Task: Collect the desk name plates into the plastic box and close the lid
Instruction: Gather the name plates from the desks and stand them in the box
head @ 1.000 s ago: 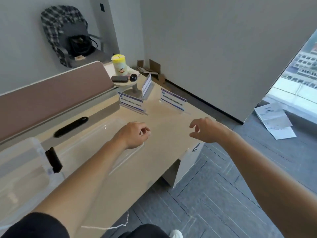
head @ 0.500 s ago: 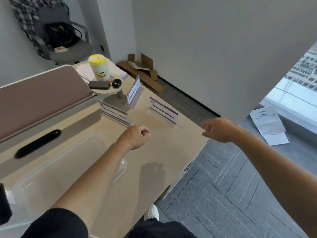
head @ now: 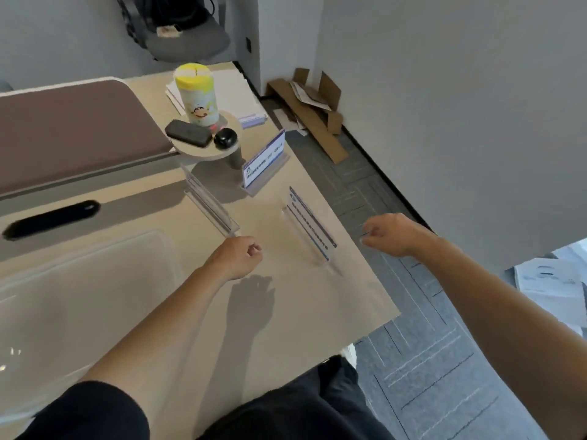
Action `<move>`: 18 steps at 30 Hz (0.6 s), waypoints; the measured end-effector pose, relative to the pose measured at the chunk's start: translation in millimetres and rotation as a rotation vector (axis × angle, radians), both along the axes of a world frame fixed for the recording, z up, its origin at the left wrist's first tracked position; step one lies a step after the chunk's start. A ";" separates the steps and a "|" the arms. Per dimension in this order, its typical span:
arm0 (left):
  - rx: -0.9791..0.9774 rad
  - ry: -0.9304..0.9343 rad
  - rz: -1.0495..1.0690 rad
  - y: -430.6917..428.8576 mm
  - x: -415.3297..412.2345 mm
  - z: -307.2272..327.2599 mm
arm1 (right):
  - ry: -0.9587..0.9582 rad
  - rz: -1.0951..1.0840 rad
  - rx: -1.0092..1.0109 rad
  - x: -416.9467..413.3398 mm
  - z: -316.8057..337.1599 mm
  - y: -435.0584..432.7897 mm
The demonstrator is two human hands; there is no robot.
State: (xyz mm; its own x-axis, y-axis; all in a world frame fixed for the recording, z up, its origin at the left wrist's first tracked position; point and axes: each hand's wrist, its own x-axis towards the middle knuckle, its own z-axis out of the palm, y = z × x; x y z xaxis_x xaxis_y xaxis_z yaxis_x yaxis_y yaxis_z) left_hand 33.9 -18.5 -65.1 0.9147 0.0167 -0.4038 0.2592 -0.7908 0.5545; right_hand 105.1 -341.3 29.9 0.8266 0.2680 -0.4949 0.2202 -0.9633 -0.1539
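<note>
Now left hand [head: 235,261] loosely curled, empty; right hand [head: 391,234] likewise; clear acrylic name plates [head: 313,227] upright on smooth beige desk [head: 317,309].

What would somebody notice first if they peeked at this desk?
Probably the tall yellow-lidded canister with a cartoon on it, standing on a small round shelf at the desk's far side. Then the three clear name plates on the desk, with the left hand and right hand reaching toward them, empty.

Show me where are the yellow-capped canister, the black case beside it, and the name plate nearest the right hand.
Canister [head: 197,96], head view, middle of its body.
Black case [head: 188,133], head view, its top face.
Name plate [head: 313,224], head view, its printed front.
</note>
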 end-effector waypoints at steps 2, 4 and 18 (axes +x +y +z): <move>-0.009 -0.002 0.105 -12.6 6.2 -3.1 | 0.027 0.082 0.022 35.8 -9.4 -0.9; -0.037 -0.024 0.239 -28.1 7.6 -2.9 | 0.042 0.165 0.073 71.3 -12.9 4.6; -0.369 0.017 0.593 -150.5 3.4 -6.1 | 0.183 0.364 0.292 155.2 -53.5 75.0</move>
